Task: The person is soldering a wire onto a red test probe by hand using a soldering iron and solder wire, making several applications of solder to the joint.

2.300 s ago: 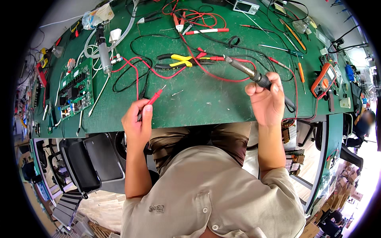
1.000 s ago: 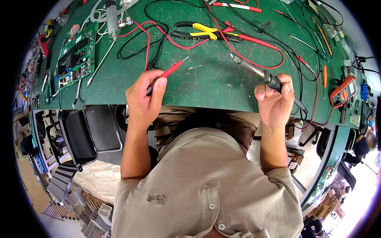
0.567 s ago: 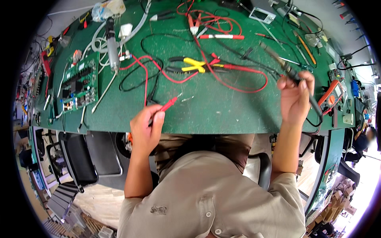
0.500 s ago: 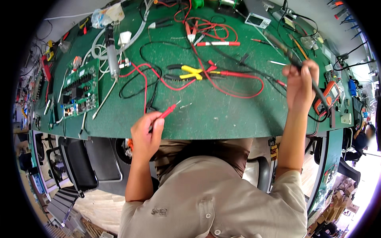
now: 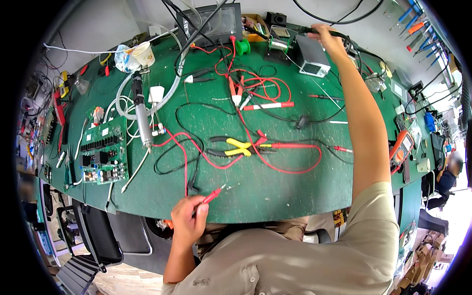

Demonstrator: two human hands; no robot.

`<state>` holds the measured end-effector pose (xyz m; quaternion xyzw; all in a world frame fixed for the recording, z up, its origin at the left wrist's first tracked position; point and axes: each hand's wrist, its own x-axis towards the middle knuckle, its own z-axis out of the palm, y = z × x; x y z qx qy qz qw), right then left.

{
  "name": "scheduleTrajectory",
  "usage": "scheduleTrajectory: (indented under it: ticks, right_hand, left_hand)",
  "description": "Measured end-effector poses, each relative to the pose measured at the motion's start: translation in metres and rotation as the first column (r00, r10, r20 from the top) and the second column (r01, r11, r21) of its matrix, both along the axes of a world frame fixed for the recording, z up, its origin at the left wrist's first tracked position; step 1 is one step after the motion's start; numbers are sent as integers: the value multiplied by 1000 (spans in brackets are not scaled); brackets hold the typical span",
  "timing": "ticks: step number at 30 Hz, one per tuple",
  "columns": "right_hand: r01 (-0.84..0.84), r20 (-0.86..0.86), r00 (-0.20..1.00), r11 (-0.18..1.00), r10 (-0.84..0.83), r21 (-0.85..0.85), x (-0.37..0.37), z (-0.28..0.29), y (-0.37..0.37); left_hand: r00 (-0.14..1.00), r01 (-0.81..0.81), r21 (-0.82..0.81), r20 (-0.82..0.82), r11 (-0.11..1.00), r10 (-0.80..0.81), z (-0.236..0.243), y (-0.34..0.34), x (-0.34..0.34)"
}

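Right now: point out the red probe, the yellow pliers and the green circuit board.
red probe [image 5: 212, 196], head view, on its red shaft beyond the left hand's fingers.
yellow pliers [image 5: 239, 147], head view, on a yellow handle.
green circuit board [image 5: 103, 156], head view, on the board's middle.

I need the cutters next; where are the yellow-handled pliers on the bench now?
In the head view, the yellow-handled pliers lie mid-bench on the green mat, among red leads, up and right of the left hand holding the red probe.
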<state>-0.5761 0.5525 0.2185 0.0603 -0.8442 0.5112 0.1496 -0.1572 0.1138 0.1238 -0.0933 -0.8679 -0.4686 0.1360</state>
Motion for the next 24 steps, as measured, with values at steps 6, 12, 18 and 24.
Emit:
scheduleTrajectory:
  ticks: [6, 12, 18, 24]
  right_hand:
    - [97, 22, 994, 965, -106, 243, -86, -19, -6]
    - [-105, 143, 989, 898, 48, 427, -135, -36, 8]
    - [0, 37, 999, 932, -15, 362, -126, -26, -17]
    - [-43, 91, 996, 944, 14, 327, -126, -28, -10]
  left_hand:
    - [998, 9, 13, -63, 1000, -8, -1, 0, -5]
    - [998, 40, 48, -57, 998, -37, -2, -2, -8]
    - [999, 17, 57, -34, 998, -15, 0, -2, -6]
    - [999, 28, 80, -35, 996, -26, 0, -3, -6]
